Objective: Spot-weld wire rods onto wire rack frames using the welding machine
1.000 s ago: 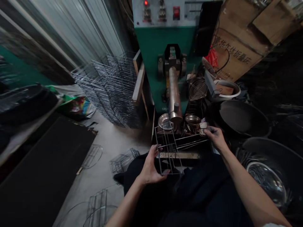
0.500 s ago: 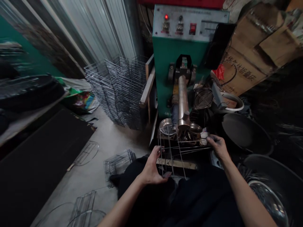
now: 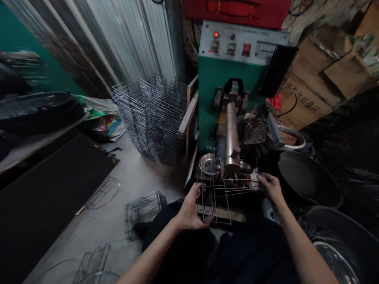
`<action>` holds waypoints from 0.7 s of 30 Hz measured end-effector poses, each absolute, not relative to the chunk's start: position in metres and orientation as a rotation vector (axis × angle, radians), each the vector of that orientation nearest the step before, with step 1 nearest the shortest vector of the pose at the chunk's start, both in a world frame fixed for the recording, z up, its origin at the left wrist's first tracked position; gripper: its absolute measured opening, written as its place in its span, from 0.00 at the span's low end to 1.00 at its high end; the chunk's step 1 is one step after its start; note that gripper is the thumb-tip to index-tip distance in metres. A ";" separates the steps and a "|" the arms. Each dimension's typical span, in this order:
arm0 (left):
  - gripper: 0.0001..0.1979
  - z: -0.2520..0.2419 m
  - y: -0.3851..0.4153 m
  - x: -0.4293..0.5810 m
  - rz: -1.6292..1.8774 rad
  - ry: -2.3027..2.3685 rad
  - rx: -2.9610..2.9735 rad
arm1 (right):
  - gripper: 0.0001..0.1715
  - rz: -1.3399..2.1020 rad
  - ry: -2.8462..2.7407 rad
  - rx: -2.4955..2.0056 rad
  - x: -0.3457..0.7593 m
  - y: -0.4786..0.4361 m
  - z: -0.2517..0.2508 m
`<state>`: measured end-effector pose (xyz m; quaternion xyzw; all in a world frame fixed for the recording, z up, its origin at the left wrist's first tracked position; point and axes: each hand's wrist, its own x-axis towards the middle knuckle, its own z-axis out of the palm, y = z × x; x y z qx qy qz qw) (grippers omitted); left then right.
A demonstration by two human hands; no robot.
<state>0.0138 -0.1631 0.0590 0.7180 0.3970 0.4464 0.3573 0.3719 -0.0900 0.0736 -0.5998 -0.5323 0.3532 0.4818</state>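
Below the welder's arm (image 3: 231, 136), the left hand (image 3: 191, 209) grips a wire rack (image 3: 213, 197) by its near frame, while the right hand (image 3: 271, 189) pinches its far wires. If either grip slips, the rack could tip onto the steel dish (image 3: 209, 163).

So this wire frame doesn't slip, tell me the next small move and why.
Probably firm up your left hand on the wire frame: your right hand seems to hold only the far ends of its rods, and the frame sits just below the machine's metal arm.
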 end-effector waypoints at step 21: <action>0.50 0.063 -0.212 -0.011 1.100 1.024 1.429 | 0.35 0.897 -1.638 -1.393 0.395 -0.147 0.082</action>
